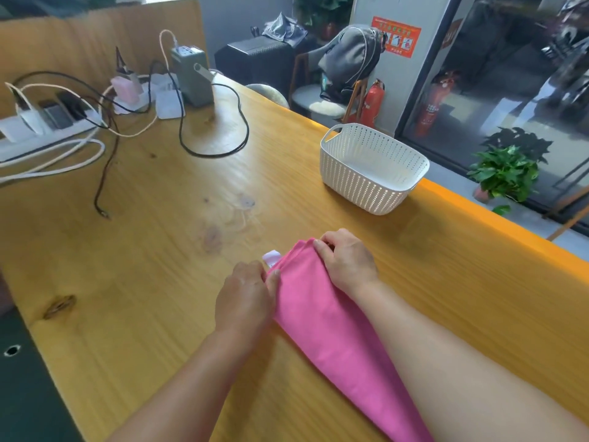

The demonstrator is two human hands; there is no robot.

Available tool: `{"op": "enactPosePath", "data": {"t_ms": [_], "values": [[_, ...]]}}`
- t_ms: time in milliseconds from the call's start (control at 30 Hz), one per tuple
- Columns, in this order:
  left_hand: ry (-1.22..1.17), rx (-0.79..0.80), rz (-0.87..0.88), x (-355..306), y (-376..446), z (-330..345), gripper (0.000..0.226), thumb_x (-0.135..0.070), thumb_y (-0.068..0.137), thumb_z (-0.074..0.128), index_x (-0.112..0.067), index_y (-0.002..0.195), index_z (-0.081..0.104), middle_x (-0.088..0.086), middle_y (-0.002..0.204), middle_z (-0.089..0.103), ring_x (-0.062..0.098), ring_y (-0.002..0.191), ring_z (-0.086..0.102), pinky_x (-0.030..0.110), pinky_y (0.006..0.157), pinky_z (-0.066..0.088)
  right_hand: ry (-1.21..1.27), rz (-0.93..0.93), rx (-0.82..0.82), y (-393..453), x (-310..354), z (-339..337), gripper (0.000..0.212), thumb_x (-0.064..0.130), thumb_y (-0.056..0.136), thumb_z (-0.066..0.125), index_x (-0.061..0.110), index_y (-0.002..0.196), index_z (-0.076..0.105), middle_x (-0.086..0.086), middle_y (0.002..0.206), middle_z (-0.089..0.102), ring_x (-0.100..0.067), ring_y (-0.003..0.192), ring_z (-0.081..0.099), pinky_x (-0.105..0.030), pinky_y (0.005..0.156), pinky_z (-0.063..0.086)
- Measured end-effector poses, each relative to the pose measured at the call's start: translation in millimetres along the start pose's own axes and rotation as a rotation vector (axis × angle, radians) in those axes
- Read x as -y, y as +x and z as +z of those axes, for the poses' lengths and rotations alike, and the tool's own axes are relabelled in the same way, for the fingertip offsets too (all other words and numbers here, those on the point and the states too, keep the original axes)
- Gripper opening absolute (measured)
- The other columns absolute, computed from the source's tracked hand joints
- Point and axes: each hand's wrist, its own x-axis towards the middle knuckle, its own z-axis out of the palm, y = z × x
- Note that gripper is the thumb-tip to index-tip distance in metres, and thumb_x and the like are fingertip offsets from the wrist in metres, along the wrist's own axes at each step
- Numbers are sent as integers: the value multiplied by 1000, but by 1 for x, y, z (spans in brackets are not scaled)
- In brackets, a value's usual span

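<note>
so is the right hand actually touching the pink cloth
Touching. The head view shows the right hand resting on the far end of the folded pink cloth, fingers curled over its edge.

Bright daylight from right, tabletop (pixel 191 193) glare, edges warped

I count two of my own: my left grip (pixel 243 295) and my right grip (pixel 345 260). Lower centre: one pink cloth (pixel 334 339). Right of centre: one white basket (pixel 366 183). Upper left: one power strip (pixel 19 135) and one grey box (pixel 191 76). Upper right: two red fire extinguishers (pixel 373 103) (pixel 428 105).
</note>
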Motion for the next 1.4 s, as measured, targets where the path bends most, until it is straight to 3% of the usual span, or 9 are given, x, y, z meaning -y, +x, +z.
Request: {"op": "enactPosePath", "data": {"t_ms": [167, 267, 600, 767, 900, 967, 1033, 1167, 1400], "values": [[-88, -41, 54, 3, 7, -8, 22, -34, 103, 40, -16, 92, 38, 16, 85, 61, 39, 87, 58, 35, 63, 26, -273, -107, -17, 9, 16, 1, 37, 54, 104, 29, 25, 97, 50, -5, 97, 68, -31, 94, 63, -35, 70, 35], [53, -24, 81, 17, 15, -7, 26, -37, 104, 34, -16, 88, 34, -1, 67, 43, 34, 73, 52, 35, 61, 27, -373, -109, 42, 13, 17, 9, 39, 56, 104, 22, 25, 95, 45, -7, 101, 69, -31, 98, 65, -35, 70, 34], [286, -98, 149, 24, 32, -2, 32, -39, 101, 32, -19, 79, 43, 6, 77, 59, 32, 76, 60, 36, 62, 37, -382, -8, 5, 22, 14, 19, 53, 64, 100, 22, 22, 109, 53, -5, 114, 58, -30, 104, 60, -37, 79, 39], [253, -375, 372, -2, 24, 9, 28, -18, 87, 45, -15, 105, 67, 7, 102, 62, 30, 92, 57, 38, 82, 29, -219, 30, -362, -11, 19, 7, 33, 37, 101, 42, 23, 127, 57, -3, 126, 53, -26, 111, 51, -41, 93, 38], [98, -80, 668, -43, 4, 34, 44, -23, 90, 36, -10, 122, 65, 10, 123, 64, 27, 116, 56, 35, 101, 33, -147, 37, -483, -94, 11, 9, 37, 23, 95, 44, 20, 127, 62, 2, 124, 60, -20, 111, 57, -38, 96, 45], [259, 197, 636, -47, -1, 44, 77, -59, 93, 3, -18, 150, 34, 2, 157, 30, 19, 146, 27, 33, 119, 13, -173, 33, -394, -120, -4, 20, 44, 28, 95, 39, 18, 131, 62, 1, 129, 63, -19, 120, 59, -34, 105, 37], [426, 336, 590, -39, -1, 52, 98, -74, 72, -29, -26, 154, -6, -9, 158, -16, 10, 149, -13, 35, 121, -10, -207, 27, -211, -132, -20, 21, 54, 41, 100, 31, 16, 145, 49, 0, 149, 48, -16, 141, 41, -33, 116, 18], [476, 299, 501, -24, 24, 43, 85, -77, 80, -11, -32, 153, -13, -10, 158, -23, 9, 146, -22, 37, 120, -13, -236, 6, 55, -140, -51, 6, 74, 69, 98, 9, 28, 156, -9, 15, 160, -20, 0, 144, -27, -29, 117, -19], [583, 258, 325, -33, 48, 31, 66, -55, 99, 10, -25, 154, -12, -1, 159, -25, 15, 146, -24, 43, 119, -16, -307, 176, -46, -152, -91, -10, 81, 67, 86, -11, 23, 155, -8, 9, 163, -12, -5, 148, -18, -30, 119, -15]]}}
